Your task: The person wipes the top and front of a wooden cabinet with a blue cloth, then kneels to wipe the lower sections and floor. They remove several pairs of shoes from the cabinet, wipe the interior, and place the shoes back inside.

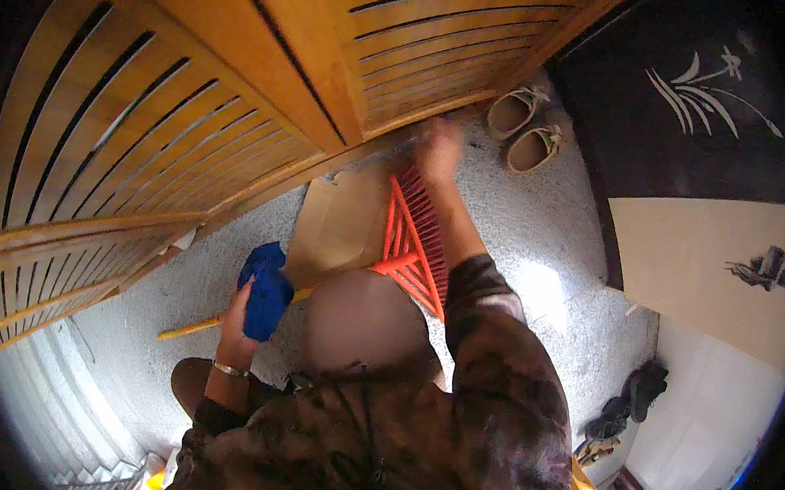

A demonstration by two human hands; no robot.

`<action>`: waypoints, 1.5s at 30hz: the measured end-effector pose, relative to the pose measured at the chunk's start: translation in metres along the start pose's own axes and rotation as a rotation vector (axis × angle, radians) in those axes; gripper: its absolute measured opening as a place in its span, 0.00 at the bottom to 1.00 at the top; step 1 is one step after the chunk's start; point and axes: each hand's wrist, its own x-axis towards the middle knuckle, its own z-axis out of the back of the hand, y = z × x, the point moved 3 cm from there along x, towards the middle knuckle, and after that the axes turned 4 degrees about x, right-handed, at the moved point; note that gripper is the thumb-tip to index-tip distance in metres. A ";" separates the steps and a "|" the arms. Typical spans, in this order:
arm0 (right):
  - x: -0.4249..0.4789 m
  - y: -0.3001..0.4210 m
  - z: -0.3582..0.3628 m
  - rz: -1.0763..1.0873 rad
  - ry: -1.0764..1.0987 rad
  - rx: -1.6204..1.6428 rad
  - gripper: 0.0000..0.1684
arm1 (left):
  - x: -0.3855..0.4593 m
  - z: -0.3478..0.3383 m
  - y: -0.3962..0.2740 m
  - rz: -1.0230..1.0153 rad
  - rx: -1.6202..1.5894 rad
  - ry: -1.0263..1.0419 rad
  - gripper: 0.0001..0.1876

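My left hand [238, 323] grips a crumpled blue cloth [268, 298] above the floor. My right hand [438, 152] reaches down near the foot of a slatted wooden door [438, 52]; it is blurred, so whether its fingers hold anything cannot be made out. Under my right forearm lies a broom head [394, 225], orange-red with dark red bristles. A yellow stick [188, 327], which looks like the broom's handle, shows on the floor past my left wrist. Between my hands a flat piece of brown cardboard [336, 225] rests on the speckled floor. My knee hides part of the broom.
Two light shoes [532, 149] stand by the door's right end. A dark panel with a pale plant design [698, 95] and a cardboard sheet [695, 257] border the right side. Dark footwear [625, 404] lies along the white wall. A pale pleated surface [66, 393] is at lower left.
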 end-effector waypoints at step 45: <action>0.018 0.022 -0.046 0.107 0.485 -0.525 0.28 | 0.026 -0.070 -0.050 -0.016 0.454 0.077 0.19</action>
